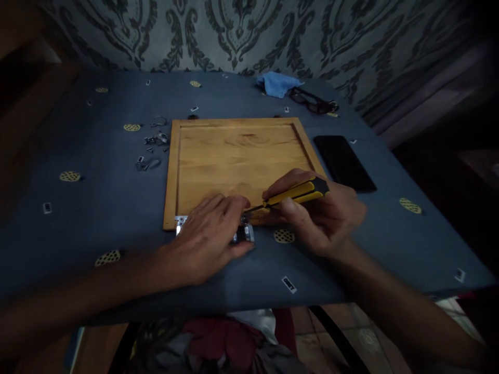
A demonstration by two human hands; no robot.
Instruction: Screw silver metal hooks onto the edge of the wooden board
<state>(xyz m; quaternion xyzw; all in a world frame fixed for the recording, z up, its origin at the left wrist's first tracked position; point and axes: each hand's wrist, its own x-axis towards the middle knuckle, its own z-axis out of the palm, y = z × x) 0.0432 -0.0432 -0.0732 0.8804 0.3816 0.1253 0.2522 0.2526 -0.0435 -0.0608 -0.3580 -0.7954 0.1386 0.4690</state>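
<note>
A wooden panel [237, 150] with a raised frame lies flat on the table. At its near edge sits a shiny metal fitting [246, 232], partly covered by my left hand [208, 234]. The fingers of that hand bend over the fitting and the panel edge, with the thumb against the near side. My right hand [325, 215] grips a yellow and black screwdriver [300, 192], its shaft slanting down to the left. The screwdriver tip meets the fitting beside my left fingertips; any screw there is too small to make out.
Left of the panel lie several loose metal pieces [158, 138] and small screws. A black phone [345, 162] is on the right. Behind the panel are dark-framed glasses [312, 101] and a blue cloth [277, 84]. A patterned blue cloth covers the table [97, 208], whose near edge faces me.
</note>
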